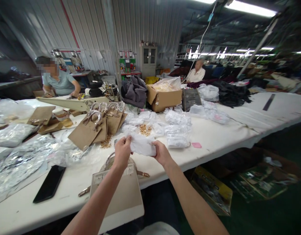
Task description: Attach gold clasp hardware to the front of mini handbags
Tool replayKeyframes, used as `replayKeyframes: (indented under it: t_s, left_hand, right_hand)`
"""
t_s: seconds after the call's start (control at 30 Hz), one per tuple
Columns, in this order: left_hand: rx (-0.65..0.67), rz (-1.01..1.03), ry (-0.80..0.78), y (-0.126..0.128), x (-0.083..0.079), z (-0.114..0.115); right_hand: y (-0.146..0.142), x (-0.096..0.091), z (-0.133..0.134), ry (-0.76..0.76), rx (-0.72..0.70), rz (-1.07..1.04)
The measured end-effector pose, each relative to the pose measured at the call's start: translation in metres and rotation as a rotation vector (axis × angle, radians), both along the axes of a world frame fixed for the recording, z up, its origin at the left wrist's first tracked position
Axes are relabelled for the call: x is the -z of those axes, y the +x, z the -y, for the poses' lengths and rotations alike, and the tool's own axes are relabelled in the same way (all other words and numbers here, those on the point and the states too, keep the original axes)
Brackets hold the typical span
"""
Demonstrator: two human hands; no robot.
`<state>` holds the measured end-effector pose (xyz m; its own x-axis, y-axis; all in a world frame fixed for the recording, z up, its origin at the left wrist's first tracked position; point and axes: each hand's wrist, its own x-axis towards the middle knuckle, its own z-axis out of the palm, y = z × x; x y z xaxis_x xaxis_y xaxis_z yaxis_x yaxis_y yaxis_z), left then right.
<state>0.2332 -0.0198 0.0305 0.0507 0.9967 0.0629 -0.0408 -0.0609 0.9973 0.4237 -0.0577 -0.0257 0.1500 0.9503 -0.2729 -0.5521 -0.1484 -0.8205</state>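
Stretched between my two hands is a white sheet of thin wrapping, paper or plastic (142, 145); which of these I cannot tell. My left hand (123, 150) pinches its left end, and my right hand (162, 153) grips the right end between thumb and fingers. Below them a cream handbag (123, 192) lies at the table's front edge, partly hidden by my left forearm, with a strap end and metal fitting (143, 174) sticking out to the right. Small gold hardware pieces (145, 130) lie in a heap just beyond the sheet.
Brown handbags with wrapped handles (93, 129) stand at left, near a black phone (49, 183). White wrapped bundles (177, 129) and a pink slip (196, 145) lie to the right. Behind is a cardboard box (165, 99). Two people (59, 81) sit across the table (229, 137).
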Motion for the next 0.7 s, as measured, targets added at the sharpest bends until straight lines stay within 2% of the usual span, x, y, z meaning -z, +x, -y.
replayKeyframes:
  t_s: [0.1,0.2,0.4,0.53,0.7]
  left_hand:
    - [0.044,0.021,0.028,0.005,-0.009,-0.003]
    - [0.064,0.016,0.04,0.005,-0.018,-0.007]
    - [0.016,0.018,0.071,-0.008,-0.026,-0.018]
    - [-0.028,-0.02,0.094,-0.01,-0.027,-0.023]
    - [-0.065,0.004,-0.029,-0.017,-0.03,-0.03]
  right_hand:
    - [-0.008,0.002,-0.009,0.063,-0.026,0.131]
    - [-0.004,0.003,-0.025,0.011,0.012,0.266]
    - [0.016,-0.003,-0.063,-0.038,0.046,0.224]
    - [0.008,-0.018,-0.067,0.013,0.019,0.222]
    - [0.003,-0.021,-0.074,0.067,-0.026,0.291]
